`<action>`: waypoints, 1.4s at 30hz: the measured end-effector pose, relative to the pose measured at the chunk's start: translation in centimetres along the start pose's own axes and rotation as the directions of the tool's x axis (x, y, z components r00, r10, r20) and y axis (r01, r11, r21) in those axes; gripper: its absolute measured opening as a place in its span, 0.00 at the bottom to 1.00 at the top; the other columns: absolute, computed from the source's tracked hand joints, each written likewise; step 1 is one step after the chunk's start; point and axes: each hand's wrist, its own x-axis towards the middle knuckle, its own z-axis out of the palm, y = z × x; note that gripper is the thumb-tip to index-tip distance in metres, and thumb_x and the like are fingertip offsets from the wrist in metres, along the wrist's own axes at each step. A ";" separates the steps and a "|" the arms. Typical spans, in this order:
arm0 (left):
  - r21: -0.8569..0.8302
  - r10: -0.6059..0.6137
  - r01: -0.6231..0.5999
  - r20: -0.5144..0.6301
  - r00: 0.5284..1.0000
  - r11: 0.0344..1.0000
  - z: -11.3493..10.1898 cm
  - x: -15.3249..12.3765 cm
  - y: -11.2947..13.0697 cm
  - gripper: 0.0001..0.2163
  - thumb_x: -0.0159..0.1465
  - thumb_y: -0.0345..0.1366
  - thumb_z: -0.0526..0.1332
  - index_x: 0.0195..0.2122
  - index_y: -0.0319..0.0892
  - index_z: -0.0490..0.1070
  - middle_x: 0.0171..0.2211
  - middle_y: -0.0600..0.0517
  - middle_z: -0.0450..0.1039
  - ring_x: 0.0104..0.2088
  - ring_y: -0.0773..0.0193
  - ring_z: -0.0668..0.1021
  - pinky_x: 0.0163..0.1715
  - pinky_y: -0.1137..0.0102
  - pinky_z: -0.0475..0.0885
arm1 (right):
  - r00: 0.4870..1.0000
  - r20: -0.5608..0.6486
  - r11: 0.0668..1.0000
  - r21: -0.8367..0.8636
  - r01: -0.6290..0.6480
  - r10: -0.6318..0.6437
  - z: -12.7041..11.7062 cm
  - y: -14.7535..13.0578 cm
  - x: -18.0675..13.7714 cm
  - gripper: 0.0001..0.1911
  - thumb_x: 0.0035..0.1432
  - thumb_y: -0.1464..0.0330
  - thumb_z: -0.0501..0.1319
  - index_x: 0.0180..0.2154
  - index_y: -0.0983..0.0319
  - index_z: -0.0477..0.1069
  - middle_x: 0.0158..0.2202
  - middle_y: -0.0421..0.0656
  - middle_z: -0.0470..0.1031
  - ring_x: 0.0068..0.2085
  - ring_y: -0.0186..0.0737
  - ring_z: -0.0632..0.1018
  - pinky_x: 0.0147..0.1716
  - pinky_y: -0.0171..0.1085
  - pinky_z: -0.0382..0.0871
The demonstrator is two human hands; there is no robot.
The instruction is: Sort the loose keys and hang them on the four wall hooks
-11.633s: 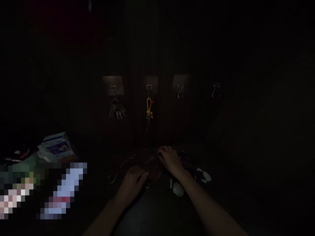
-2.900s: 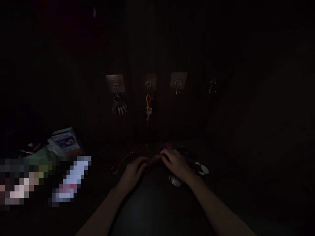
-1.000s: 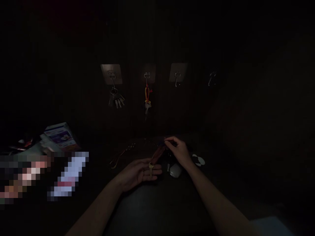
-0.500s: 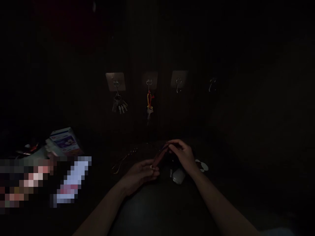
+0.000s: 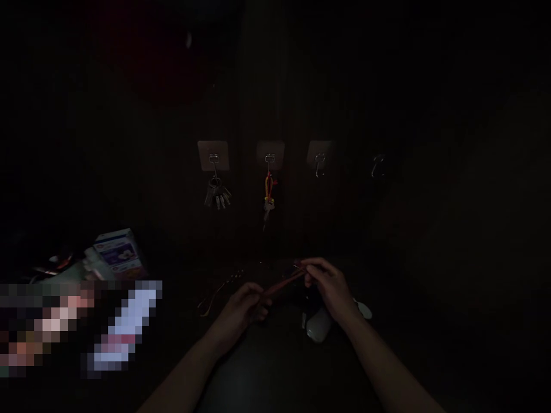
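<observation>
Between my two hands stretches a narrow reddish strap (image 5: 284, 283), dim in the low light. My left hand (image 5: 243, 312) grips its lower end. The upper end is pinched by the fingers of my right hand (image 5: 329, 281), where a small thing shows too faintly to make out. Under my right wrist a rounded pale object (image 5: 319, 326) lies on the dark surface, and a flat white piece (image 5: 365, 310) is partly hidden behind the wrist. A thin beaded cord (image 5: 219, 289) rests just left of my left hand.
On the wall are several hooks. A bunch of keys (image 5: 218, 194) hangs on the left hook, and a key on a red and yellow cord (image 5: 269, 198) on the second. The third hook (image 5: 319, 163) holds nothing. A box (image 5: 118, 255) stands at left, near blurred-out items.
The strap now lies flatter and straighter between my hands, which have moved slightly apart. My left hand has turned, its fingers curling more. The whole view has shifted a little.
</observation>
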 end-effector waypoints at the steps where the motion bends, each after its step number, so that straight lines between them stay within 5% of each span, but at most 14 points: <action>1: -0.013 -0.002 0.002 0.003 1.000 1.000 -0.1 0.1 0.0 0.06 0.57 0.34 0.61 0.35 0.40 0.67 0.30 0.51 0.76 0.26 0.71 0.75 0.30 0.74 0.67 | 1.000 0.015 1.000 0.000 -0.009 0.009 -0.1 0.0 0.0 0.11 0.50 0.61 0.63 0.34 0.60 0.74 0.21 0.38 0.70 0.24 0.33 0.71 0.26 0.34 0.65; 9: 0.046 0.033 -0.029 -0.076 0.997 0.999 -0.2 0.3 0.3 0.11 0.51 0.38 0.66 0.35 0.39 0.76 0.40 0.46 0.76 0.43 0.58 0.75 0.43 0.68 0.67 | 1.000 0.016 0.990 -0.138 -0.010 0.012 -0.4 -1.2 -0.3 0.13 0.50 0.59 0.63 0.35 0.61 0.74 0.24 0.39 0.73 0.30 0.36 0.74 0.33 0.35 0.67; 15: 0.307 0.146 -0.093 -0.154 0.977 0.947 -0.2 0.7 0.3 0.13 0.50 0.35 0.65 0.38 0.42 0.74 0.33 0.51 0.77 0.35 0.62 0.76 0.38 0.68 0.68 | 0.997 0.064 0.943 -0.327 0.068 -0.049 0.3 -2.8 -0.1 0.12 0.53 0.58 0.60 0.35 0.59 0.74 0.32 0.42 0.76 0.31 0.38 0.75 0.33 0.36 0.69; 23: 0.355 0.184 -0.106 -0.193 0.964 0.929 0.3 0.9 0.8 0.14 0.48 0.41 0.66 0.34 0.41 0.75 0.29 0.52 0.77 0.32 0.62 0.76 0.36 0.69 0.68 | 0.961 0.130 0.858 -0.432 0.278 -0.246 2.1 -7.5 2.1 0.07 0.51 0.65 0.61 0.35 0.58 0.73 0.34 0.40 0.76 0.37 0.39 0.76 0.37 0.37 0.70; 29: 0.367 0.193 -0.091 -0.254 0.948 0.926 0.3 0.8 1.1 0.15 0.48 0.45 0.66 0.33 0.41 0.75 0.26 0.54 0.73 0.29 0.64 0.75 0.33 0.71 0.69 | 0.902 0.162 0.825 -0.364 0.432 -0.401 5.0 -11.6 4.8 0.04 0.50 0.69 0.60 0.31 0.60 0.73 0.32 0.40 0.75 0.34 0.37 0.76 0.35 0.36 0.69; 42: 0.453 0.193 -0.078 -0.213 0.958 0.888 0.2 0.9 1.2 0.16 0.49 0.47 0.63 0.33 0.41 0.74 0.27 0.52 0.73 0.30 0.64 0.74 0.34 0.70 0.67 | 0.857 0.244 0.852 -0.164 0.498 -0.454 8.4 -16.4 10.5 0.08 0.47 0.71 0.62 0.34 0.61 0.73 0.32 0.40 0.75 0.34 0.35 0.75 0.37 0.37 0.70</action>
